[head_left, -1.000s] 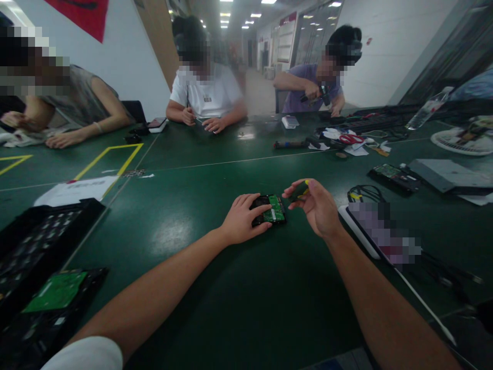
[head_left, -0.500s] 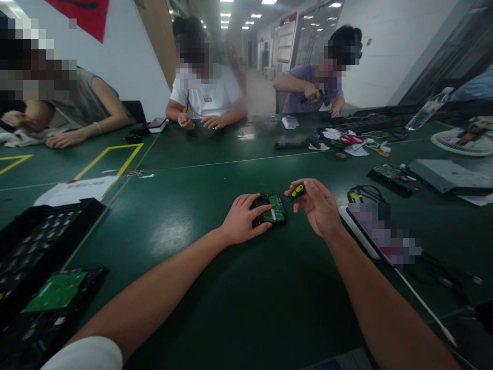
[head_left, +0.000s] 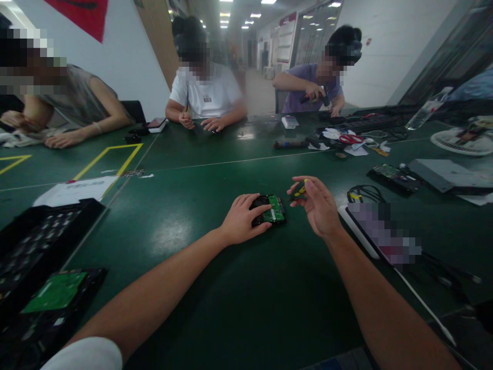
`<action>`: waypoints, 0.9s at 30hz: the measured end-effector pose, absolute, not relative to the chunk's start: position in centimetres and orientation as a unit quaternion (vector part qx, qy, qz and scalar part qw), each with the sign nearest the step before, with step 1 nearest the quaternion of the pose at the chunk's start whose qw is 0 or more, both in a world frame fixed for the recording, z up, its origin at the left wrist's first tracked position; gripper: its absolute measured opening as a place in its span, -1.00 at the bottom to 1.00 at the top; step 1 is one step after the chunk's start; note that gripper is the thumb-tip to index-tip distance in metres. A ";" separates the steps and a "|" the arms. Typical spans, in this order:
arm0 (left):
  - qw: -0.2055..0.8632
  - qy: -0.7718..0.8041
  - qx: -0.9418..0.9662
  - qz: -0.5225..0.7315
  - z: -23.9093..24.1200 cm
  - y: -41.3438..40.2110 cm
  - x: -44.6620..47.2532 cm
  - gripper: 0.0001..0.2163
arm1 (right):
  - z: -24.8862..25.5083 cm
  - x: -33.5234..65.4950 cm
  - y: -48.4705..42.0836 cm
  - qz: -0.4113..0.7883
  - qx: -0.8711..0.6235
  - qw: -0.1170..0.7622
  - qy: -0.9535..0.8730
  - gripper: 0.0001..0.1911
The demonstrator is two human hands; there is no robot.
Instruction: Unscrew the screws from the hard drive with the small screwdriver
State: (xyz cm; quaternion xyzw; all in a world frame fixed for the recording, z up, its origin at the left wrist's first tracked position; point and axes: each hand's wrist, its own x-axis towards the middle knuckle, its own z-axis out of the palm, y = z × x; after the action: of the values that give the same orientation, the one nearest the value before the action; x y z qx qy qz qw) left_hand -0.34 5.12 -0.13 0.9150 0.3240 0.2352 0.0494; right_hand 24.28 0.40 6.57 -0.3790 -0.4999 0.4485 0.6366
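Note:
Flat on the green table lies a hard drive (head_left: pixel 276 211) with its green circuit board facing up. My left hand (head_left: pixel 243 218) presses and holds it, fingers laid over its left part and thumb along the near edge. A little right of the drive, above the table, my right hand (head_left: pixel 318 205) pinches a black-and-yellow screwdriver (head_left: pixel 297 193) between thumb and fingers. Its handle shows, but its tip is hard to make out. The screwdriver and the drive are apart.
At left are a black tray (head_left: pixel 50 226) and another circuit-board unit (head_left: pixel 56 293). To the right lie a phone on a white base (head_left: pixel 360 234), black cables (head_left: pixel 365 194), another drive (head_left: pixel 395 177) and a grey metal box (head_left: pixel 450 174). Several people sit across the table.
The screwdriver has turned in my right fingers, so its yellow parts show differently, and those fingers have shifted slightly. My left hand and the hard drive have stayed put.

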 end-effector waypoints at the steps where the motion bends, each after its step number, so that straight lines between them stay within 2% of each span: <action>1: 0.051 0.323 0.915 0.235 -0.2 5.1 -0.4 -0.47 | 6.6 24.3 0.4 0.446 -0.379 0.637 -0.501 -0.71; 4: 0.053 0.322 0.915 0.237 -0.2 5.1 -0.4 -0.46 | 6.7 24.3 0.4 0.455 -0.375 0.635 -0.499 -0.72; 10: 0.055 0.321 0.915 0.238 -0.1 5.1 -0.5 -0.46 | 6.7 24.2 0.4 0.489 -0.359 0.633 -0.481 -0.61; 20: 0.053 0.323 0.916 0.234 -0.1 5.1 -0.4 -0.47 | 6.7 24.0 0.2 0.455 -0.381 0.638 -0.491 -0.73; 27: 0.046 0.322 0.917 0.233 -0.1 5.1 -0.4 -0.47 | 6.5 24.2 0.6 0.488 -0.359 0.639 -0.474 -0.60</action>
State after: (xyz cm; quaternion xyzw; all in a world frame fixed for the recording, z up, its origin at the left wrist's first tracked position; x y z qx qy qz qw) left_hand -0.39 5.10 -0.10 0.9166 0.3220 0.2326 0.0456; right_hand 24.24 0.58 6.50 -0.3590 -0.4743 0.4880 0.6388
